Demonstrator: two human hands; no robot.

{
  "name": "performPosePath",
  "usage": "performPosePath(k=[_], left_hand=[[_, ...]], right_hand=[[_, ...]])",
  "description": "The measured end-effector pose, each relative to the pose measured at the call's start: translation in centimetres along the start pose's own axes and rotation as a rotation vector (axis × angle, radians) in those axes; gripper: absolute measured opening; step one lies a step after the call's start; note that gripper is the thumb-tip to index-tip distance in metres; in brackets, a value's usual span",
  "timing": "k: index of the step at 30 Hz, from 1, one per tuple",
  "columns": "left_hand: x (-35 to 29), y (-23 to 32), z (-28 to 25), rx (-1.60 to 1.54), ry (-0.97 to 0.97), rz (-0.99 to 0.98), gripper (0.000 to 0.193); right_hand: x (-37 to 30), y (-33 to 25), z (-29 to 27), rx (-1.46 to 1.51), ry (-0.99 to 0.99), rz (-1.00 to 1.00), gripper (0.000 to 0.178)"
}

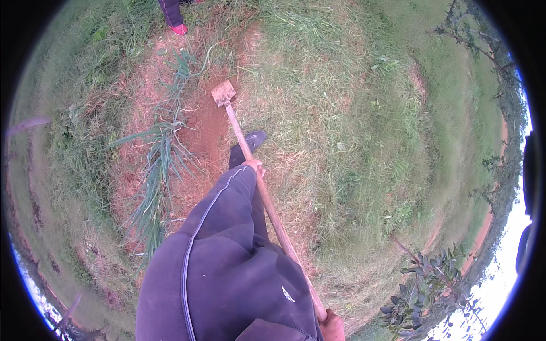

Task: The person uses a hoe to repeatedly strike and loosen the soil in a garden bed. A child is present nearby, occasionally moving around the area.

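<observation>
Right hand [331, 327] wrapped on the butt of the long wooden hoe handle [267, 202]; left hand [254, 166] clamped midway. Probably stiff and head-heavy, best gripped wide apart like this. Farther out, metal blade [223, 92] over red dug soil [205, 122], beside cut grass stalks [162, 153].

1. Left hand [254, 165]: only the fingertips show past the dark sleeve [219, 227]; the palm and the grip on the wooden handle [267, 199] are hidden.
2. Right hand [331, 327]: cut off by the lower edge; only the knuckles are visible at the handle's end.
3. Shoe [248, 145]: heel hidden behind sleeve and handle.
4. Second person [172, 14] at the top edge: only a lower leg and a red shoe [179, 28] in frame; the rest is cut off.
5. Hoe blade [223, 92]: underside not visible; contact with the red soil [205, 122] cannot be told.
6. Picture's rim: black, blurred.
</observation>
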State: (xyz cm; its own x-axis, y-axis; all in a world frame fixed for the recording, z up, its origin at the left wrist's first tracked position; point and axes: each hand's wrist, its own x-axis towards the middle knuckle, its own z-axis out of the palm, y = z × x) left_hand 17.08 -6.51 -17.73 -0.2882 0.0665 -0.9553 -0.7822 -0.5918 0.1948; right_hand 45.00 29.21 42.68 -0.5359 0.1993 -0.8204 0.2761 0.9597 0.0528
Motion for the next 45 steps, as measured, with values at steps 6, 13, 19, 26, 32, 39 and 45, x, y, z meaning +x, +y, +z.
performPosePath(k=[6, 13, 19, 26, 32, 39, 45], left_hand=[[-0.3, -1.8, -3.0, -0.019, -0.049, 0.02, 0.016], [-0.4, 3.7, -1.5, 0.251, 0.179, -0.016, 0.015], [8.0, 16.7, 0.3, 0.446, 0.11, 0.083, 0.017], [14.5, 39.3, 10.3, 0.705, 0.33, 0.315, 0.019], [4.7, 30.3, 15.2, 0.347, 0.224, 0.253, 0.022], [-4.5, -0.3, 11.7, -0.129, 0.011, -0.273, 0.011], [-5.7, -6.7, 8.9, 0.019, 0.364, -0.405, 0.008]], right_hand=[[2.9, 0.2, 3.3, 0.165, -0.273, 0.146, 0.031], [3.9, 1.7, 10.7, 0.365, -0.328, 0.196, 0.047], [15.3, -14.8, 0.7, 0.561, -0.388, 0.238, 0.03], [32.8, -20.6, 0.5, 1.269, -0.543, -0.009, 0.024], [25.3, -14.7, -7.7, 0.694, -0.238, 0.121, 0.028], [9.6, 4.0, -8.0, -0.323, -0.228, 0.497, 0.049], [5.6, 10.4, -9.1, -0.454, -0.35, 0.505, 0.061]])
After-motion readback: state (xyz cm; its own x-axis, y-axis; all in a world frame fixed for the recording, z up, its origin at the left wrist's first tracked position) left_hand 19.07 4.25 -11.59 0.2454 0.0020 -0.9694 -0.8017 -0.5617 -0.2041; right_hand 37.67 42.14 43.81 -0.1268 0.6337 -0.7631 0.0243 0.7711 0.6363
